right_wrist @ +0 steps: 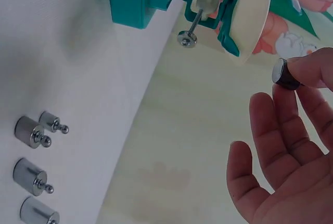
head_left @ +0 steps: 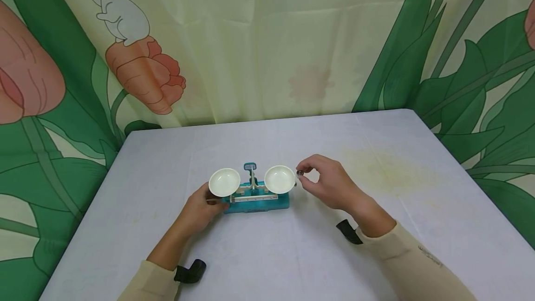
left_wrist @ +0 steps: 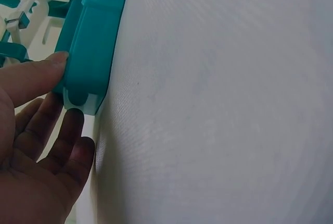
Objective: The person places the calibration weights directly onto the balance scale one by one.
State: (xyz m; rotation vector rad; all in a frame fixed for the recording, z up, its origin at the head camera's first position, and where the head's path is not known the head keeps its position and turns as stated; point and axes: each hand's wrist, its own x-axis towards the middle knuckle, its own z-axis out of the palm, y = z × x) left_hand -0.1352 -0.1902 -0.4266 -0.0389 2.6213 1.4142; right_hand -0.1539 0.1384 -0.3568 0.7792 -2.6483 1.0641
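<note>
A teal balance scale (head_left: 259, 206) with two white pans stands on the table, a short post rising between the left pan (head_left: 224, 182) and the right pan (head_left: 279, 179). My left hand (head_left: 198, 210) grips the left end of its base; in the left wrist view the thumb (left_wrist: 39, 75) lies on the upper edge with fingertips at the end face. Just right of the right pan, my right hand (head_left: 328, 182) pinches a small metal weight (right_wrist: 283, 74) between thumb and fingertips, held above the table. The other fingers are loosely extended.
Several metal weights with knobs, such as this cylindrical weight (right_wrist: 32, 177), stand on the table in the right wrist view. A balance nut (right_wrist: 187, 39) sticks out below the right pan. The white-covered table (head_left: 267, 254) meets a printed curtain (head_left: 259, 50) behind.
</note>
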